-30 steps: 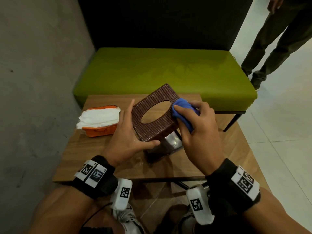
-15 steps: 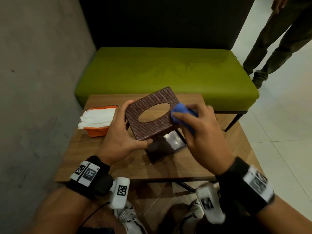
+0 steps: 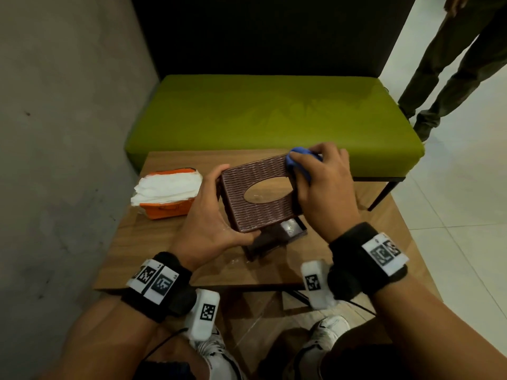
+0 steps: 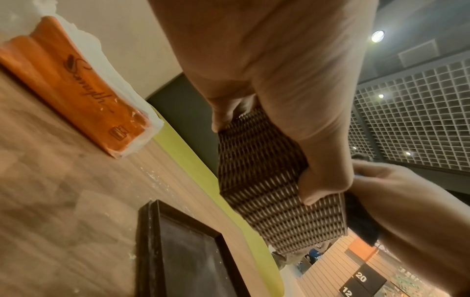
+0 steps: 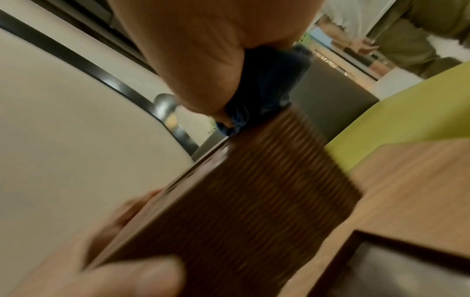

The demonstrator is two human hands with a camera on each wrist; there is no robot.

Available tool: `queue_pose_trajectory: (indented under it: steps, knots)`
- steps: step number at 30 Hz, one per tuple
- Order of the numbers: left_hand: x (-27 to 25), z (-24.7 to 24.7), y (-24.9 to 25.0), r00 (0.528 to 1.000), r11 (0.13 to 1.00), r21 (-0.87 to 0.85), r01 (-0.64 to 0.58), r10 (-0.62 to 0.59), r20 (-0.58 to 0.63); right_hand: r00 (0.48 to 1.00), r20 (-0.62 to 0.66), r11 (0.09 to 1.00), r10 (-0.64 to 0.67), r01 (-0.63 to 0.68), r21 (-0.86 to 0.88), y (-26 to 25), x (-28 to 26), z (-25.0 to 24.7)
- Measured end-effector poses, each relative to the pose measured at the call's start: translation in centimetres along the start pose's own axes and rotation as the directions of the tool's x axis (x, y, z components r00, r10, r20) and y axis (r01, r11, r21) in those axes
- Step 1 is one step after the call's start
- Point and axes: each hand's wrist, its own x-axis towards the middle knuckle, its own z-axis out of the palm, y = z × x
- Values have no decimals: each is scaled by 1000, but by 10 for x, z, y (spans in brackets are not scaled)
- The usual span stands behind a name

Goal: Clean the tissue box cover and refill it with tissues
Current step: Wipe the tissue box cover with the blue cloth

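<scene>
A brown woven tissue box cover (image 3: 247, 176) (image 4: 259, 176) (image 5: 244, 203) with an oval opening is held above the wooden table (image 3: 164, 242). My left hand (image 3: 211, 215) (image 4: 279, 84) grips its left and near edges, thumb on the near side. My right hand (image 3: 323, 185) (image 5: 193, 56) clutches a blue cloth (image 3: 299, 157) (image 5: 264, 86) and presses it on the cover's far right corner. An orange pack of white tissues (image 3: 167, 193) (image 4: 76, 84) lies on the table to the left. The cover's dark base tray (image 3: 277, 237) (image 4: 183, 251) sits on the table under the cover.
A green bench (image 3: 269, 119) stands behind the table, a grey wall (image 3: 60, 133) to the left. Another person's legs (image 3: 444, 67) stand on the white tiled floor at the far right. My shoes (image 3: 321, 341) show under the table's near edge.
The cover has been turned flatter and squarer to me. My right hand with the blue cloth has moved from the cover's right edge up to its far right corner.
</scene>
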Motion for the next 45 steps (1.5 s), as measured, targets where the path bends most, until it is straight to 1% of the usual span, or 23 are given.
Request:
queue_pose_trajectory:
  steps: [2,4,6,8,10,12,15,17,18,20,22,23,25,27,28,31,32,35,36,37,39,41,45]
  knots:
    - [4,6,2,1000,1000,16,-10,10,-5,998,29,998,-57,57,-4,-27,-3,8]
    - [5,12,5,1000,1000,8,-23,23,1,976,127,984,-178,177,18,-58,-12,14]
    - [4,14,6,999,999,1,-33,33,-12,956,165,970,-244,243,26,-60,-12,11]
    - [3,12,6,998,999,33,-43,44,-34,976,97,980,-197,199,-12,-40,-4,4]
    - [2,11,5,997,996,69,-50,53,-48,998,3,996,-65,65,-54,-20,3,-2]
    - [4,13,6,998,996,80,-46,49,-47,1000,-18,999,-2,1,-34,-23,2,-2]
    - [4,15,4,999,1000,10,-26,27,-47,988,87,992,-125,124,18,-65,-12,11]
    - [2,13,2,999,1000,6,-27,27,-45,980,106,985,-171,171,6,-65,-13,11]
    - [1,11,3,998,999,21,-34,35,-45,987,72,990,-142,143,-8,-53,-9,10]
    - [0,9,4,997,997,48,-56,58,-47,999,-42,1000,-1,1,-11,-28,-2,4]
    - [1,12,5,997,996,64,-65,68,-38,994,-74,996,82,-80,29,-24,-2,3]
    - [3,14,6,997,997,56,-62,64,-37,998,-41,998,55,-53,42,-36,-6,6]
    - [4,16,5,998,999,10,-45,45,-37,995,56,996,-80,77,45,-66,-19,13]
    - [3,15,3,998,999,3,-46,46,-31,986,87,989,-146,145,15,-61,-18,11]
    - [3,14,3,998,998,25,-58,59,-30,992,52,994,-112,112,2,-47,-13,10]
    - [3,13,4,996,994,80,-80,83,-38,993,-76,995,95,-93,32,-21,-2,3]
    - [4,14,5,996,994,75,-79,82,-38,994,-69,995,90,-88,35,-28,-3,4]
    - [8,16,6,997,997,19,-70,71,-34,994,67,996,-91,89,29,-64,-18,10]
    - [7,15,6,997,997,21,-72,73,-33,990,81,993,-113,112,21,-63,-18,8]
    - [6,14,6,996,996,38,-83,85,-34,995,59,996,-86,86,7,-55,-15,7]
    - [4,13,6,994,991,86,-101,105,-38,998,-32,999,50,-51,-5,-35,-9,3]
    - [3,15,6,996,993,85,-82,86,-39,991,-48,992,124,-125,-8,-33,-7,3]
    - [7,18,3,996,998,26,-56,57,-63,993,98,997,-60,55,54,-73,-22,13]
